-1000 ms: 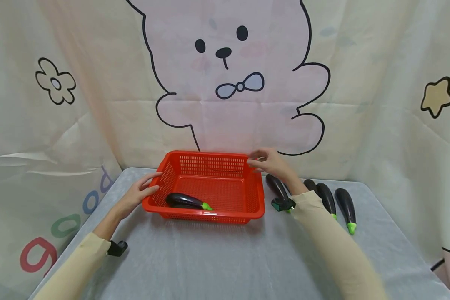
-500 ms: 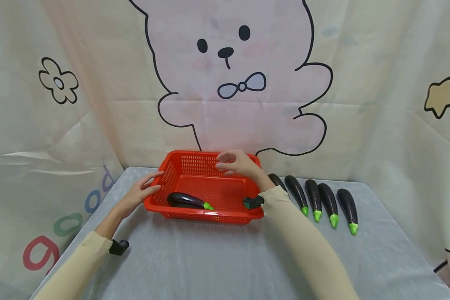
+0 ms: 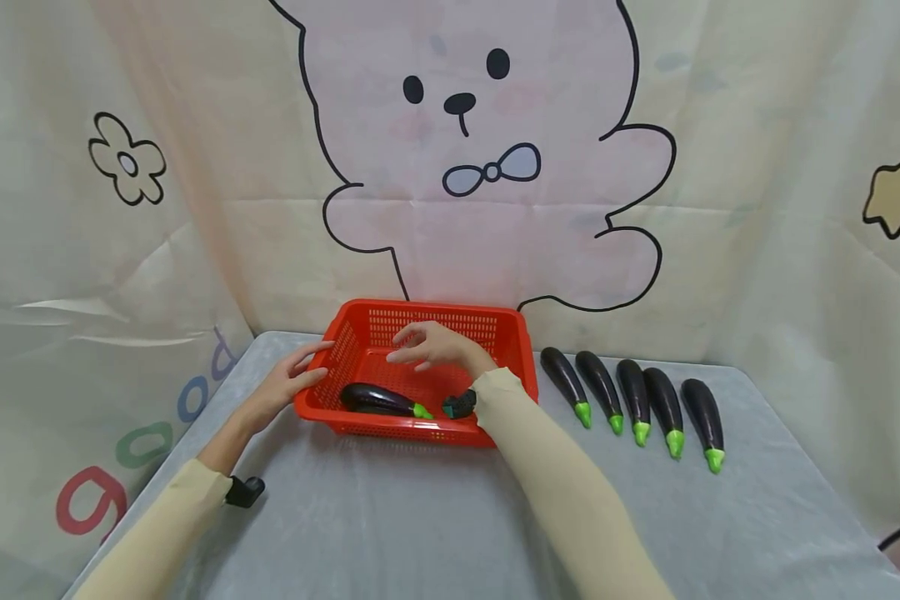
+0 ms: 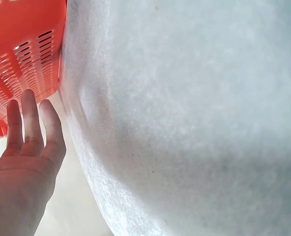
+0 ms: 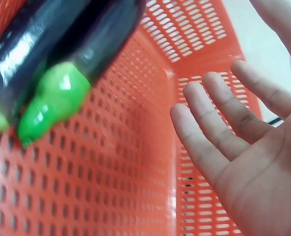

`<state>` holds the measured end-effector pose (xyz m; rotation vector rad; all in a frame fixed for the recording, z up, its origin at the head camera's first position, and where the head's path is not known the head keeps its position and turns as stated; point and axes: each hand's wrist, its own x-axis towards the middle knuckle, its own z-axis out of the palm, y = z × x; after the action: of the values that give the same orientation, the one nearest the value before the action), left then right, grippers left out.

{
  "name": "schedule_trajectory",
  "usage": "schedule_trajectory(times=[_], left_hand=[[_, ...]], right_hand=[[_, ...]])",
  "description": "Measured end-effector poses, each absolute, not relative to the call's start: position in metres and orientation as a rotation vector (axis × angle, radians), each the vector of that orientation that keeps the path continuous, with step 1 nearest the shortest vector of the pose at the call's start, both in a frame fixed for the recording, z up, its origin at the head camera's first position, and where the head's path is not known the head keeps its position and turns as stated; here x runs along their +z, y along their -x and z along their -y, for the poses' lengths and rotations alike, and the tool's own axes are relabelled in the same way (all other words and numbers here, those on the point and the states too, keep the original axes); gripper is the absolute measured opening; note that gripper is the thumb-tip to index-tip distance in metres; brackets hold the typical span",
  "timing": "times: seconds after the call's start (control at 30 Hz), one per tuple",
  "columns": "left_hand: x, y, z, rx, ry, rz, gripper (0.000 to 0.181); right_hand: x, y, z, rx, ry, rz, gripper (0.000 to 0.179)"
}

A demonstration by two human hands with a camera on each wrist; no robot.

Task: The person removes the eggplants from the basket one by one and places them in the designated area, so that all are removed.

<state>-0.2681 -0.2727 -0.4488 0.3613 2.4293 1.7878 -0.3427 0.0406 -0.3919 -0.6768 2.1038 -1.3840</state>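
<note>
A red plastic basket with slotted walls stands on the table. Two eggplants with green stems lie side by side in it; from the head, one eggplant mostly hides the other near the front wall. My left hand rests at the basket's left rim, its fingers extended along the outer wall in the left wrist view. Over the basket's middle hovers my right hand, fingers loosely spread and palm bare in the right wrist view, holding nothing.
Right of the basket several eggplants lie in a slanted row, from the nearest eggplant to the outermost eggplant. A grey cloth covers the table. Behind hangs a printed curtain.
My right hand has moved left from the basket's right rim to over its middle, uncovering the eggplant row. My left hand stays at the left rim, and the view has turned slightly.
</note>
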Motion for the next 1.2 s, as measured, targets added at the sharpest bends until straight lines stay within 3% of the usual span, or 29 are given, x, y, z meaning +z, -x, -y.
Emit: schedule_trajectory(times=[0.23, 0.77, 1.2], left_hand=[[-0.45, 0.269, 0.274, 1.795, -0.354, -2.419, 0.062], [-0.451, 0.27, 0.273, 1.815, -0.355, -2.409, 0.061], [-0.449, 0.27, 0.275, 1.853, -0.402, -2.356, 0.053]], right_hand=[[-0.406, 0.345, -0.026, -1.343, 0.588, -2.048, 0.062], [-0.422, 0.345, -0.007, -1.276, 0.528, -1.911, 0.064], [-0.422, 0.344, 0.0, -1.086, 0.555, -2.008, 0.039]])
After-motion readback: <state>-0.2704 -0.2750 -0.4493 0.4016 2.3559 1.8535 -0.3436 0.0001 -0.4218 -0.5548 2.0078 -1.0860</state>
